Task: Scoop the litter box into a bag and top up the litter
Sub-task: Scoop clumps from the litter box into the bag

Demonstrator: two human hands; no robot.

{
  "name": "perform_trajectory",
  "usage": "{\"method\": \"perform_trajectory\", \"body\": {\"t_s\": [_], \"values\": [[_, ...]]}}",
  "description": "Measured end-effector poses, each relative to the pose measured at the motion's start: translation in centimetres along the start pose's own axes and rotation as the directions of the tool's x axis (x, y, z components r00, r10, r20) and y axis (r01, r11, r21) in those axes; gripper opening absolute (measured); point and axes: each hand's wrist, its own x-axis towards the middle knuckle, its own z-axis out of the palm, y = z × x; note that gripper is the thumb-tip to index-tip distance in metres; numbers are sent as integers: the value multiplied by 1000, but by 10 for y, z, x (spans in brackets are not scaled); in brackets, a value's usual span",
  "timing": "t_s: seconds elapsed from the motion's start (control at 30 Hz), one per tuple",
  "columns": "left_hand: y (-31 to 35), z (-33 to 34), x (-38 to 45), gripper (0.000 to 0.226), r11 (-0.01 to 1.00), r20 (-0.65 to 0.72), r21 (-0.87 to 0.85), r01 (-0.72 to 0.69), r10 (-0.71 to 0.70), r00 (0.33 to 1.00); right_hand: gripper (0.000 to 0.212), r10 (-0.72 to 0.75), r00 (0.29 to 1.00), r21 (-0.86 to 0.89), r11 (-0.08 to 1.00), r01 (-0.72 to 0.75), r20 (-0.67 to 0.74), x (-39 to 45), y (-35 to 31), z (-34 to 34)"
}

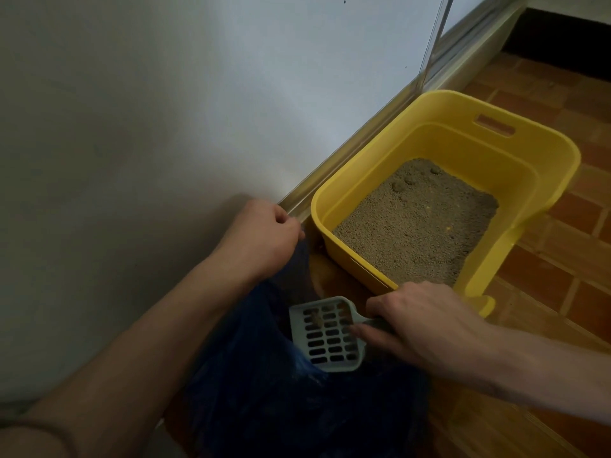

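Note:
A yellow litter box (pixel 515 180) sits on the floor against the wall, holding grey-brown litter (pixel 420 223) with a few clumps at its far end. A dark blue plastic bag (pixel 281 404) lies open in front of it. My left hand (pixel 261 236) grips the bag's upper edge and holds it up near the wall. My right hand (pixel 423 325) grips the handle of a pale grey slotted scoop (pixel 327 335), with the index finger lying along it. The scoop sits over the bag's mouth with a small clump on its slots.
A white wall (pixel 165 110) with a metal skirting strip (pixel 350 160) runs along the left. Brown tiled floor (pixel 555 276) spreads to the right of the box. A dark step or threshold (pixel 568 38) is at the top right.

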Motion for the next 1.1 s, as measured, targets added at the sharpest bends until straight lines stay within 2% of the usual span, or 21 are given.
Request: {"method": "perform_trajectory", "body": {"t_s": [0.1,0.2,0.37,0.43,0.7,0.8,0.9,1.03,1.1], "values": [[3,2,0,20,1000,15,7,-10,10,1000,43,3,1000,-51,999,-3,-9,4,-4,1],[6,3,-1,21,1000,20,14,-24,23,1000,42,-1,999,-124,992,6,39,17,-14,1],[7,6,-1,23,999,33,29,-22,21,999,19,-28,987,-271,960,71,160,39,-35,1],[8,8,0,23,999,34,30,-19,18,999,17,-32,981,-298,950,89,189,42,-38,3],[11,13,4,24,998,40,49,-40,38,998,19,-65,980,-374,918,132,186,33,-27,6],[11,14,6,24,998,45,55,-39,36,998,20,-98,985,-338,930,141,142,28,-21,9],[11,15,9,24,998,46,51,-33,30,998,27,-91,993,-232,967,105,70,17,-11,-1],[12,17,12,25,998,62,58,-34,30,998,51,-6,999,-92,996,2,-45,-8,2,-29],[12,18,13,25,998,61,61,-35,31,998,54,79,993,-11,997,-80,-93,-21,13,-41]]}}
